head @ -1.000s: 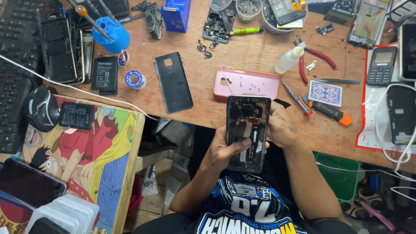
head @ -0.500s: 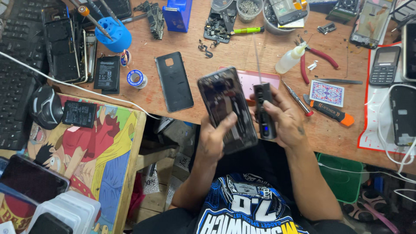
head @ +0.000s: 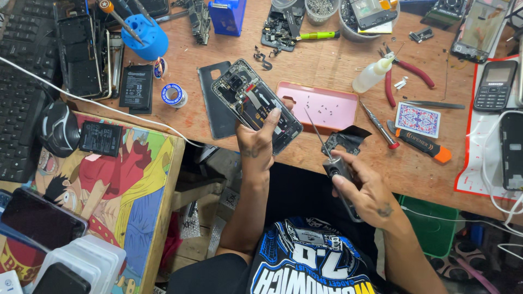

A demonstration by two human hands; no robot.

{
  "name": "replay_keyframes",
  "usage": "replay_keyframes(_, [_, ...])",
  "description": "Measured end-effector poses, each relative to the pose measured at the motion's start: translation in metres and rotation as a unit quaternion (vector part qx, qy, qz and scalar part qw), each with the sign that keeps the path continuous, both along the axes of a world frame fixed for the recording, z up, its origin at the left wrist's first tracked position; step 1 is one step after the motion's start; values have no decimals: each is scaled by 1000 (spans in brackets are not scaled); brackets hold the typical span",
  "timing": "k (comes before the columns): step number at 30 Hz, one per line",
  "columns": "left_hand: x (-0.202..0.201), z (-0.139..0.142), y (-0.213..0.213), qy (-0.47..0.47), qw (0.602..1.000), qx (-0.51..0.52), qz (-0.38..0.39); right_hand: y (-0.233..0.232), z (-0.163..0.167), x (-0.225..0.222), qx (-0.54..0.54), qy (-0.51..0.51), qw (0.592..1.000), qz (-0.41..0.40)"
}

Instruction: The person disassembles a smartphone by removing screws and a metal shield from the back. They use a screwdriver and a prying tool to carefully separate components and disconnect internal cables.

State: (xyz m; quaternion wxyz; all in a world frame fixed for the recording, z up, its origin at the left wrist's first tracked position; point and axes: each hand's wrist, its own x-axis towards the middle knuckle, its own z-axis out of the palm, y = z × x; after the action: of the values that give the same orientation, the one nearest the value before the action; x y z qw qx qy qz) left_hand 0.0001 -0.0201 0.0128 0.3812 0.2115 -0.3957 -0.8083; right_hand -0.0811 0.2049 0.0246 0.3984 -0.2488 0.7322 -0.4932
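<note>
My left hand (head: 257, 142) grips an opened smartphone (head: 256, 104) with its back off, its inner parts facing up, tilted over the table's front edge. My right hand (head: 366, 191) holds a grey-handled precision screwdriver (head: 333, 161), whose thin shaft points up toward a pink phone case (head: 321, 106) that holds several tiny screws. A black plastic inner cover (head: 346, 140) lies just beside the screwdriver tip. A dark back cover (head: 216, 101) lies flat under the phone's left side.
On the wooden table: red pliers (head: 409, 75), a small squeeze bottle (head: 371, 76), an orange-black opener tool (head: 423, 142), a patterned card (head: 417, 118), a keypad phone (head: 494, 86), a battery (head: 136, 87), a blue tool holder (head: 144, 35). A keyboard (head: 22, 92) and colourful printed mat (head: 114, 185) lie left.
The phone has swung up and left in my left hand, turned face-open. My right hand dropped down and right, now holding the screwdriver clear of the phone; the black cover lies on the table.
</note>
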Motion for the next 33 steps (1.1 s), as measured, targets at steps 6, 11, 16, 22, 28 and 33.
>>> replay_keyframes(6, [0, 1, -2, -18, 1000, -9, -1, -1, 15, 1, 103, 100, 989, 41])
replay_keyframes(11, [3, 2, -2, -13, 999, -34, -7, -2, 15, 5, 71, 97, 992, 41])
replay_keyframes(16, [3, 1, 0, 0, 999, -36, -12, -1, 15, 5, 78, 91, 992, 38])
replay_keyframes(22, [0, -3, 2, -10, 1000, -9, -17, -7, 22, 5, 123, 103, 986, 38])
replay_keyframes(28, [0, -4, 8, -29, 999, -15, -18, -12, 24, 7, 134, 92, 986, 32])
replay_keyframes(33, [0, -5, 13, -59, 998, -10, -14, -14, 23, 6, 109, 90, 989, 35])
